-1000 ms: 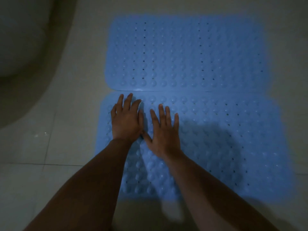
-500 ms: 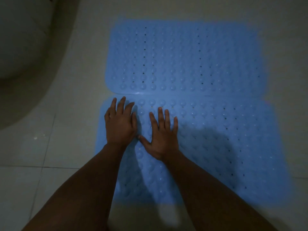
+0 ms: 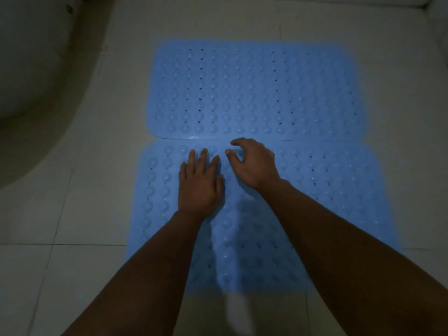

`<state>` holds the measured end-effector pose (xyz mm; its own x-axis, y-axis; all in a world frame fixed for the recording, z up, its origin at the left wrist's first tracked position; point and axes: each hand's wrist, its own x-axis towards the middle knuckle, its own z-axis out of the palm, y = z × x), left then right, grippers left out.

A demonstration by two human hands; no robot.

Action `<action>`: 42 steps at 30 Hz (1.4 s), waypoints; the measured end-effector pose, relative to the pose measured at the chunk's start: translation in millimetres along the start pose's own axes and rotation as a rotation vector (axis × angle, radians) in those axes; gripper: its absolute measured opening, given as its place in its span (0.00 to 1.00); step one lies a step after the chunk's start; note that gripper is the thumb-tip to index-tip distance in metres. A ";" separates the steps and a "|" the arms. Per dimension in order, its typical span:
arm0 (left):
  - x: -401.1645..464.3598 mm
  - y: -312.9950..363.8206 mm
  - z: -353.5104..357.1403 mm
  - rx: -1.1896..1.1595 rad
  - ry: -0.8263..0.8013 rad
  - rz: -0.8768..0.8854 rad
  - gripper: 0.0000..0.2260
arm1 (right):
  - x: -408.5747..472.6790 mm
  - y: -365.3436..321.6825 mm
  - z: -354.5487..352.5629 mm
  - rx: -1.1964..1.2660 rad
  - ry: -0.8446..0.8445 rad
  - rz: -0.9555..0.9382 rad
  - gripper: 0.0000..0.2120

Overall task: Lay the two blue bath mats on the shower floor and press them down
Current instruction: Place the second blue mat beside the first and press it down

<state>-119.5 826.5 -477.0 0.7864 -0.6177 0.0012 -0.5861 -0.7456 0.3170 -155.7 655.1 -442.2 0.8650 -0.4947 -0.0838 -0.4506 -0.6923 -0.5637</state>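
Two blue bath mats with bumps and small holes lie flat on the tiled floor, long edges touching. The far mat (image 3: 257, 88) is bare. On the near mat (image 3: 327, 195), my left hand (image 3: 200, 185) presses down flat with straight fingers, left of the middle. My right hand (image 3: 252, 163) sits just to its right near the seam between the mats; its fingers are loosely curled and its fingertips touch the near mat's far edge. It holds nothing. My forearms cover part of the near mat.
A curved white fixture (image 3: 31, 57) fills the upper left corner. Pale floor tiles (image 3: 72, 214) surround the mats on the left and near sides. A raised white edge (image 3: 434, 18) runs along the far right.
My right hand has lifted from flat and moved forward and right toward the seam, fingers curling. My left hand stays flat on the near mat. The view has shifted, showing more floor.
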 end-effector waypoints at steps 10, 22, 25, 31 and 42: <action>-10.7 12.7 31.0 0.161 -0.031 0.000 0.35 | 31.8 24.7 2.8 0.022 0.195 -0.147 0.16; -5.8 12.6 31.6 0.197 -0.085 -0.004 0.36 | 51.9 42.1 14.5 0.053 0.263 -0.299 0.14; -6.6 11.5 30.7 0.189 -0.097 0.000 0.36 | 41.7 45.2 5.3 0.022 0.247 -0.267 0.15; -3.4 8.9 11.6 0.016 -0.133 -0.021 0.31 | 27.4 25.0 -10.8 0.036 0.250 -0.250 0.15; -1.7 -82.7 -47.5 0.052 0.140 -0.237 0.21 | -40.8 -72.5 71.4 -0.132 -0.091 -0.251 0.29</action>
<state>-63.2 901.1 -458.2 0.9201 -0.3862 0.0649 -0.3886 -0.8795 0.2747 -142.5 762.9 -456.7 0.9665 -0.2547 -0.0317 -0.2399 -0.8524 -0.4645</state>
